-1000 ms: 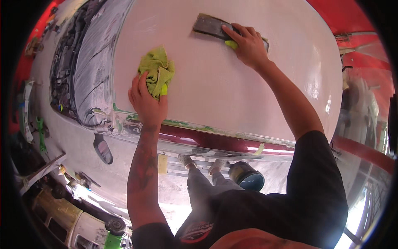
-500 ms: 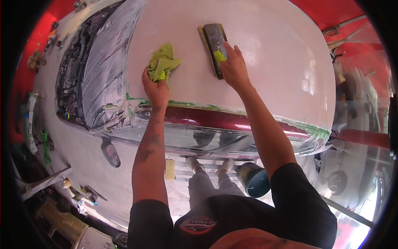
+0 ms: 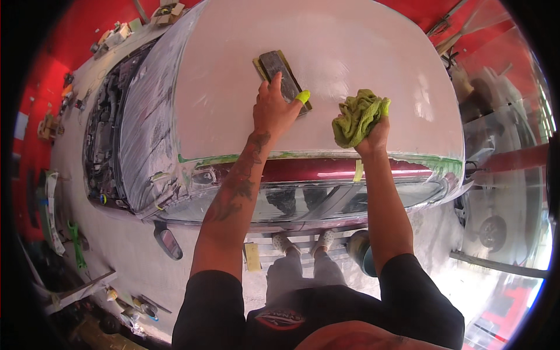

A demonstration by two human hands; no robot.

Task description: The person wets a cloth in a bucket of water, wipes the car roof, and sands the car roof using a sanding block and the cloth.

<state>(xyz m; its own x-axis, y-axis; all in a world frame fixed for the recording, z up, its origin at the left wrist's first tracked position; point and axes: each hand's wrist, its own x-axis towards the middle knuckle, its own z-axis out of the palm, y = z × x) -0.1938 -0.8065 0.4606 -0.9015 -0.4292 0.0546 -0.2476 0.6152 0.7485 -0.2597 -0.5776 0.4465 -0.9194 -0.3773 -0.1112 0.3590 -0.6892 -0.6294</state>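
Note:
My left hand (image 3: 274,112) is closed on the near end of a long dark sanding block (image 3: 273,63), with yellowish abrasive paper showing along its edges. The block lies flat and slanted on the pale, primed car roof (image 3: 233,111). In my right hand (image 3: 374,135) is a bunched olive-green cloth (image 3: 354,119), gripped just above the roof's near side; I cannot tell if it touches the surface. Bright yellow-green wrapping covers the tip of each thumb.
Green masking tape (image 3: 449,165) edges the roof above a dark red strip. The windshield (image 3: 149,111) is covered in film at the left. Below are a side mirror (image 3: 169,242), a yellow block (image 3: 252,256) and a dark bucket (image 3: 363,254) near my feet.
The cloth has passed from my left hand to my right. My left hand has taken the sanding block, which my right hand held before. The view has shifted slightly.

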